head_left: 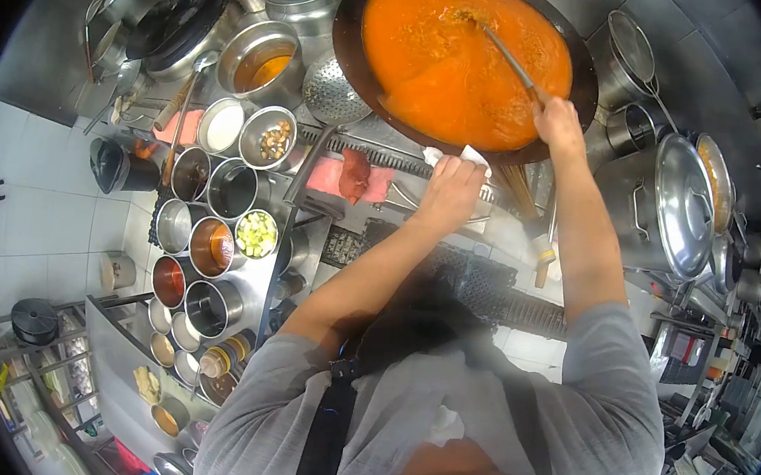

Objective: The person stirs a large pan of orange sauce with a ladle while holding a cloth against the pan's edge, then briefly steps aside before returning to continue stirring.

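A large dark wok [348, 47] full of bubbling orange liquid [470, 72] takes up the top middle of the view. My right hand [558, 125], at the wok's right side, is closed around the handle of a long metal ladle [512, 60]. The ladle's head is sunk in the liquid, among some brownish bits. At the wok's near rim my left hand [451, 191] is closed on a white cloth [473, 156], pressed against the edge. Left of that hand, a reddish-brown cloth [354, 176] lies on a pink one [324, 177].
A perforated skimmer [335, 91] rests left of the wok. Several metal seasoning pots, one with chopped green pieces [256, 233], line the left counter. A tall lidded stockpot [684, 207] stands at right. A bamboo brush [520, 194] leans below the wok.
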The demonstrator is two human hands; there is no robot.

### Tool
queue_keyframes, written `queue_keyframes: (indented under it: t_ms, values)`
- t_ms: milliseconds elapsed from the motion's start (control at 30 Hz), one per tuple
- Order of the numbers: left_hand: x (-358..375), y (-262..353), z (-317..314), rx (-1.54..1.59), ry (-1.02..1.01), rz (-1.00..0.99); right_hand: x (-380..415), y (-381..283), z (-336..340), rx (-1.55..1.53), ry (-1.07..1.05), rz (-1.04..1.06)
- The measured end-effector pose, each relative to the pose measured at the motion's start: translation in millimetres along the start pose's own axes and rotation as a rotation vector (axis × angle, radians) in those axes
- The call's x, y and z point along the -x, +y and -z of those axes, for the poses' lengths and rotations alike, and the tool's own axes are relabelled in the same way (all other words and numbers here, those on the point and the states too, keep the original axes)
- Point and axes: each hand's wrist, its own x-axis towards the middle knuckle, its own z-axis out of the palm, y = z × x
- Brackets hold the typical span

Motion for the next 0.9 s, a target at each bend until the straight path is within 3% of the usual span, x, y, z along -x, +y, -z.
queue_keyframes:
  t_ms: [233, 433, 567, 767, 833, 900]
  values:
    - [-1.2, 0.8, 0.4, -0.042, 0.010, -0.024, -13.4, 49.9, 40.8, 0.061, 0.110, 0.006]
    - [0.2, -0.9, -3.2, -0.045, 0.021, -0.012, 54.0, 93.3, 112.9, 0.042, 0.125, 0.004]
    - [-0.5, 0.6, -3.7, -0.041, 0.036, -0.001, 109.3, 90.6, 156.2, 0.048, 0.097, -0.104]
    - [-0.2, 0.8, -2.7, -0.030, -0.001, 0.024, 163.0, 98.3, 168.9, 0.108, 0.150, -0.014]
    - [-1.0, 0.8, -3.1, -0.024, 0.000, 0.028, 176.1, 85.4, 170.1, 0.107, 0.055, -0.051]
    - [-1.0, 1.2, -3.1, -0.018, -0.003, 0.033, 187.7, 79.4, 162.2, 0.116, 0.102, 0.051]
